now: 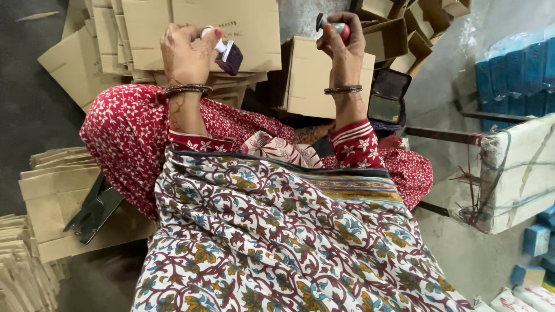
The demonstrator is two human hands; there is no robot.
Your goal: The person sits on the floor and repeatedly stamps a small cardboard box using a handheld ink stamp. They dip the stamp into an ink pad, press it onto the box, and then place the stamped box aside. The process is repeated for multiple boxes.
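My left hand (186, 51) is raised and grips a small stamp with a white handle and a dark purple block (229, 57). Held up on the other side, my right hand (343, 41) is closed around a second stamp with a pink and grey handle (333, 26). Between and behind the hands stands a folded brown cardboard box (312, 81). A dark ink pad in an open case (386, 97) lies just right of my right wrist. My lap, in red flowered and patterned cloth, fills the lower middle.
Flat cardboard sheets (144, 34) are piled at the top left, more flat cartons (52, 196) lie at the left with black shears (92, 211) on them. Assembled boxes (404, 29) sit top right. A wrapped bundle (514, 173) and blue packs (514, 75) stand at the right.
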